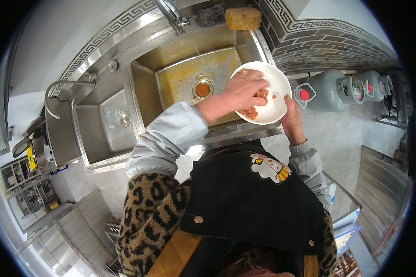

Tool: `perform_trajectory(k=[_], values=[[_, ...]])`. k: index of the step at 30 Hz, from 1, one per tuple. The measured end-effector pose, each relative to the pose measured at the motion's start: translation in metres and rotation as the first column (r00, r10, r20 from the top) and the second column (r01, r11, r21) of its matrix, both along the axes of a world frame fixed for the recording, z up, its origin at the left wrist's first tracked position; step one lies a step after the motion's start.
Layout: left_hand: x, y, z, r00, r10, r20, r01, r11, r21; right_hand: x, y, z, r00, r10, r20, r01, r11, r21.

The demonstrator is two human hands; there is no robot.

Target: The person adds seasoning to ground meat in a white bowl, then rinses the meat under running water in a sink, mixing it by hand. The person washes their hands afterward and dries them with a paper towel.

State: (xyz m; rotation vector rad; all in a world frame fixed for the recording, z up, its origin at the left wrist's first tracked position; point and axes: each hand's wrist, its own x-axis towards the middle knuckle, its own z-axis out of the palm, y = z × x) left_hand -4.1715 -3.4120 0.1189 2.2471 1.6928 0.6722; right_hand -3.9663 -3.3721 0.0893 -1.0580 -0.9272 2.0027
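Observation:
A white bowl (277, 74) is over the right part of a large steel sink basin (180, 74), near its front right corner. My right hand (293, 116) grips the bowl's right rim, thumb on the inside edge. My left hand (244, 90) reaches into the bowl from the left, slightly blurred, its thumb and fingers curled around reddish minced meat (261, 93). More of the meat (249, 113) lies against the bowl's lower left wall, and a small bit sits near the middle. My left palm hides part of the bowl's inside.
A faucet (173, 17), a steel-wool pad (210, 14) and a yellow sponge (243, 19) are along the sink's back edge. A smaller basin (116, 121) adjoins on the left. Gas cylinders (327, 90) and a red-capped plastic jug (304, 95) stand on the right beside a brick-patterned wall.

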Motion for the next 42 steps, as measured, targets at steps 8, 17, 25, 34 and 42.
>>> perform_trajectory(k=[8,17,25,34,42], values=[[-0.006,-0.010,-0.025,0.996,0.090,0.009,-0.080,0.925,-0.370,0.006,-0.003,-0.023,0.995,0.069,0.067,-0.063,0.993,-0.098],[-0.010,-0.013,-0.002,0.976,0.059,0.208,-0.015,0.977,-0.211,-0.003,-0.010,-0.019,1.000,-0.005,0.030,0.004,0.999,0.032],[-0.013,-0.008,-0.014,0.998,0.055,0.041,-0.037,0.937,-0.347,0.001,-0.012,-0.028,0.999,0.041,0.033,-0.041,0.999,0.017],[-0.003,-0.003,0.008,0.992,0.100,-0.079,-0.109,0.987,-0.121,0.000,-0.016,-0.001,0.995,0.070,0.077,-0.072,0.997,0.032],[-0.005,0.005,-0.011,0.979,-0.201,-0.042,0.186,0.955,-0.232,0.011,-0.011,-0.050,0.957,0.041,0.288,-0.152,0.915,0.374]])
